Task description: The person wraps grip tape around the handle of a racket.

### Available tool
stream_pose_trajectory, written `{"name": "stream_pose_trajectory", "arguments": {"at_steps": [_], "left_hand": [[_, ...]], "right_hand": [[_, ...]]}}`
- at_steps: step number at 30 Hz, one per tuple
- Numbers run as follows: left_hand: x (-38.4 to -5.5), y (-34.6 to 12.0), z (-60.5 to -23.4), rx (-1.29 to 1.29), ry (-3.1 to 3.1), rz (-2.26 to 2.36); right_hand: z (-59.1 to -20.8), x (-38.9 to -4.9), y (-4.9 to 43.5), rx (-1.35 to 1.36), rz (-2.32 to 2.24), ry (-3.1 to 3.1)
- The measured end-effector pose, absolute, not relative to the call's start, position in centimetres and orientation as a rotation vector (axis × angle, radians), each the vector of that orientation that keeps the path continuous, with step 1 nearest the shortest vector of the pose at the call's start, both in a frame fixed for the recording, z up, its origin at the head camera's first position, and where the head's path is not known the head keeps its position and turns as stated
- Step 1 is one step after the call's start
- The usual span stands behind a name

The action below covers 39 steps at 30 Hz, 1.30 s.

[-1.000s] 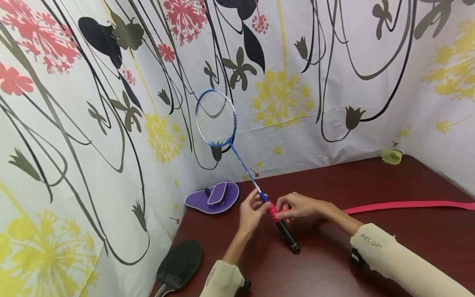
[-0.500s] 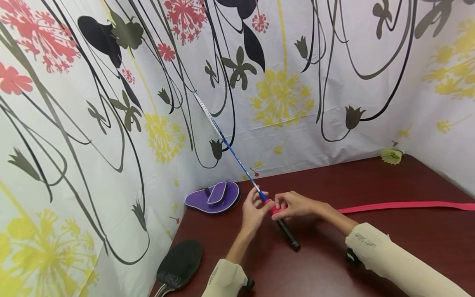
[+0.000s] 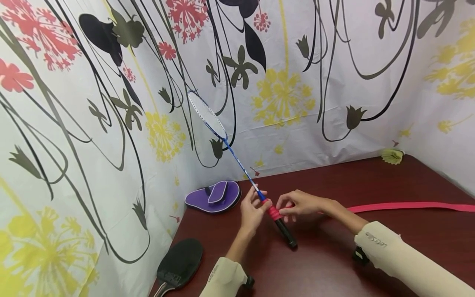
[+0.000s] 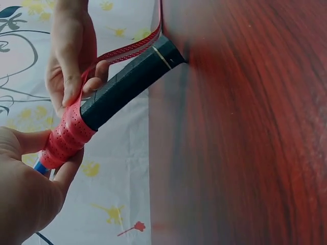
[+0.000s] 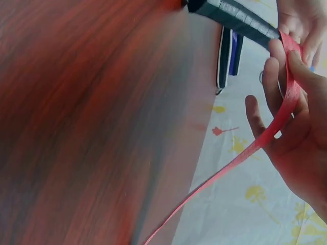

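Observation:
A blue and white badminton racket (image 3: 239,163) slants up and to the left, its head partly turned from edge-on. My left hand (image 3: 252,211) holds it where the handle begins, thumb and fingers around the upper turns of a red perforated grip tape (image 4: 64,137). Below those turns the black handle (image 4: 130,84) shows bare of red tape. Just right of the handle, my right hand (image 3: 303,203) pinches the tape between thumb and fingers. From there the loose strip (image 5: 245,154) runs across that palm and trails away.
The strip's long tail (image 3: 408,205) stretches right along the dark red table (image 3: 308,268). A purple paddle case (image 3: 200,201) lies at the back left, a black table tennis paddle (image 3: 179,262) at the front left. A yellow shuttlecock (image 3: 392,156) sits in the far right corner.
The racket has turned about its long axis, from face-on through edge-on to partly open. My right hand came in close against the handle, then drew slightly right with the tape.

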<state>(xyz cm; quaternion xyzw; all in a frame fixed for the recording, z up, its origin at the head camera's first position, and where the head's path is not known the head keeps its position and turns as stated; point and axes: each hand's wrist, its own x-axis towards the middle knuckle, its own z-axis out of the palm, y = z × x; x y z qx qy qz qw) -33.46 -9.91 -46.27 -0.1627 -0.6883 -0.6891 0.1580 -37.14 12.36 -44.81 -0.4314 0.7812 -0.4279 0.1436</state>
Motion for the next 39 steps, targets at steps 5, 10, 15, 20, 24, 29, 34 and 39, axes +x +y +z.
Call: {"name": "stream_pose_trajectory", "arguments": {"at_steps": [5,10,15,20,24,29,34,39], "left_hand": [[-33.4,-10.0,-45.9,-0.534,-1.959,-2.054],[-33.4,-9.9,-45.7,-0.567,-1.977,-2.086],[-33.5,-10.0,-45.9,-0.610,-1.971,-2.150],[-33.4,-10.4,-46.0,-0.703,-1.919,-2.249],[-33.3,-10.7,-46.1,-0.707,-1.919,-2.272],[-33.1,-11.0,-46.2,-0.620,-2.022,-2.157],[-33.1,-10.9,-46.0,-0.531,-2.056,-2.067],[-33.2,-10.9,-45.9,-0.490,-2.054,-2.029]], "right_hand": [[-44.9,-37.4,12.8,-1.239,-1.228,2.240],[-45.3,-37.7,12.9,-1.236,-1.241,2.237],[-45.7,-37.8,12.7,-1.262,-1.238,2.212],[-45.7,-37.6,12.3,-1.272,-1.215,2.190],[-45.4,-37.4,11.7,-1.262,-1.199,2.185],[-45.5,-37.1,11.0,-1.243,-1.168,2.224],[-45.5,-36.9,10.8,-1.240,-1.173,2.270],[-45.6,-36.9,10.8,-1.260,-1.198,2.297]]}}
